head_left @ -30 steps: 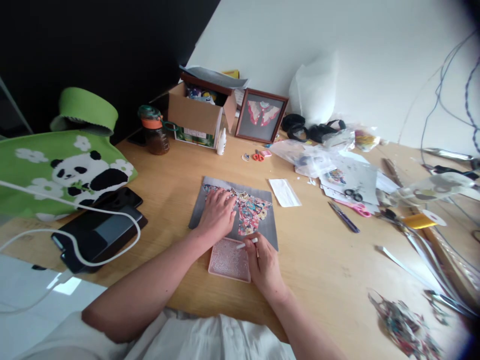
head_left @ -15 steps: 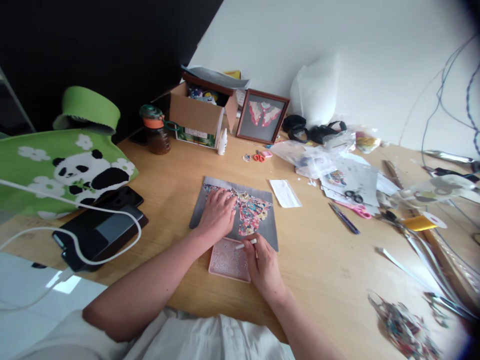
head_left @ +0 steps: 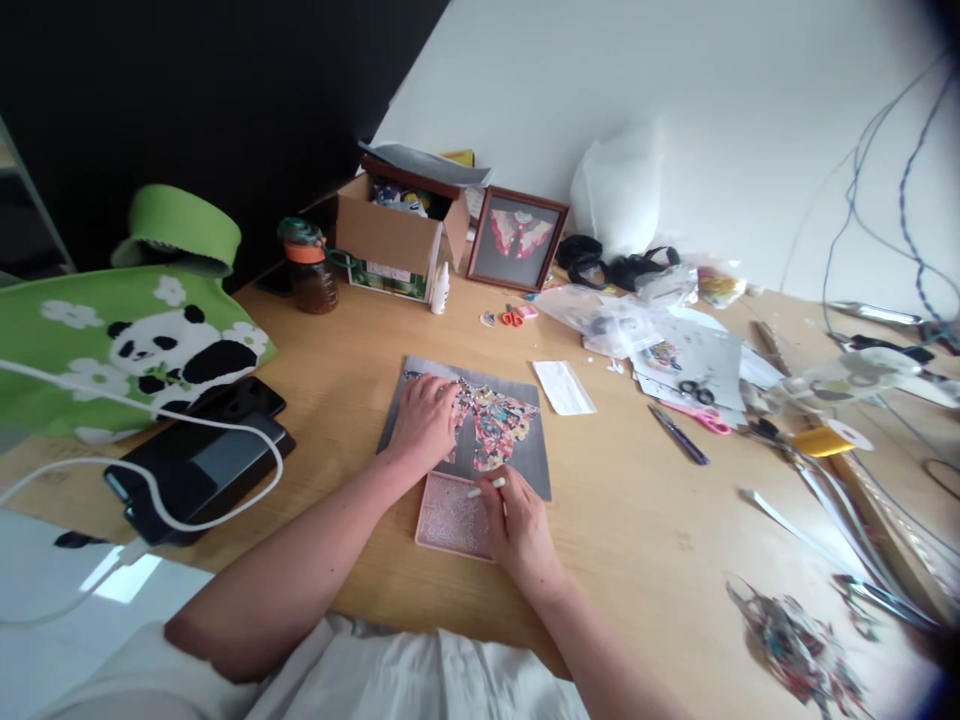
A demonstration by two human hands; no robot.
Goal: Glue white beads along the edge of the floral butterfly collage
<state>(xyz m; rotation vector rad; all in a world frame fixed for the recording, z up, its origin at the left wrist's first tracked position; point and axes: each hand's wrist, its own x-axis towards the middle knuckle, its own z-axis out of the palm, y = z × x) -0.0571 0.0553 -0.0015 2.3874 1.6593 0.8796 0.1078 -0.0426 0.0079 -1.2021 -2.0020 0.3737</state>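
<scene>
A grey card [head_left: 525,465] with a colourful garment-shaped collage [head_left: 495,425] lies on the wooden table [head_left: 645,520] in front of me. My left hand [head_left: 421,425] rests flat on the card's left part, fingers spread. My right hand [head_left: 517,530] is closed round a small white pen-like tool [head_left: 486,487], held over a pink tray [head_left: 446,515] of tiny pale beads just below the card.
A green panda bag [head_left: 150,345], dark tablet [head_left: 195,465] and white cable [head_left: 150,415] lie left. A cardboard box [head_left: 390,235], brown bottle [head_left: 306,268], glue bottle [head_left: 439,288] and framed picture [head_left: 517,238] stand behind. Scissors [head_left: 701,405], pen [head_left: 679,433], papers and paper scraps [head_left: 795,650] clutter the right.
The view has shifted slightly. Both hands stay almost where they were; my right hand with the tool has edged a little left over the pink tray.
</scene>
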